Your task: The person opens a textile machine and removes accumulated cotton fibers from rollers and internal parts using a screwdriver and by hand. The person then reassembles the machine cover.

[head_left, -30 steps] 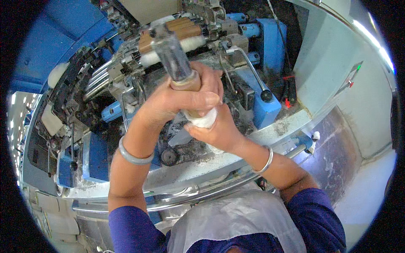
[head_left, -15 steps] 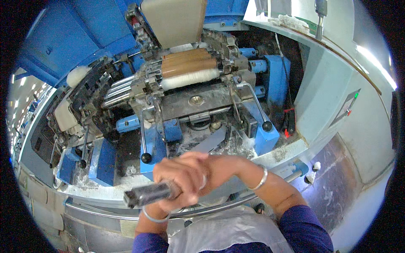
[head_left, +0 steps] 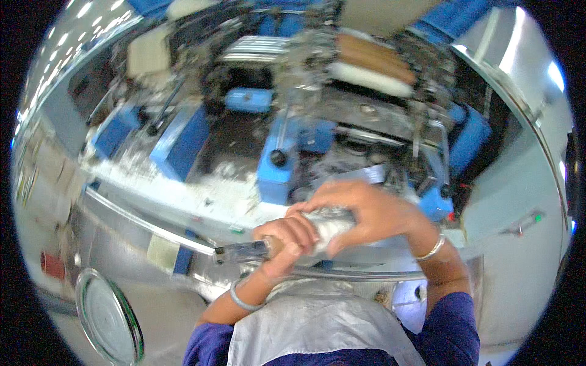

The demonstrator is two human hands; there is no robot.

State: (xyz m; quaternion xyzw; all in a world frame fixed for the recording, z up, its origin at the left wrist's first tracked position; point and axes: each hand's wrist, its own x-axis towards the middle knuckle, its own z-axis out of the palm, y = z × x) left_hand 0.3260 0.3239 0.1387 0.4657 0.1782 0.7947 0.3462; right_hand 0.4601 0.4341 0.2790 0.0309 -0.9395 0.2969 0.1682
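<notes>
Both my hands are around a handled tool (head_left: 244, 251) with a dark, squarish end pointing left. My left hand (head_left: 284, 241) is closed around its brownish grip. Farther right along it, my right hand (head_left: 381, 210) curls its fingers and thumb around a part covered in white fluff (head_left: 332, 230). Motion blur and the fingers hide the tool's exact kind. Just beyond my right hand, a flat grey plate (head_left: 373, 175) shows at the front of the machine.
Beyond stands a blue textile machine with brown rollers (head_left: 373, 56), a white fibre roll (head_left: 370, 79) and black-knobbed levers (head_left: 279, 157). A metal rail (head_left: 152, 221) runs along its front. A round can (head_left: 108, 317) stands at lower left; a pale panel (head_left: 519, 183) is at right.
The view has swung, so the machine sits farther right and higher. My right hand has moved apart from my left along the tool, and white fluff now shows between them.
</notes>
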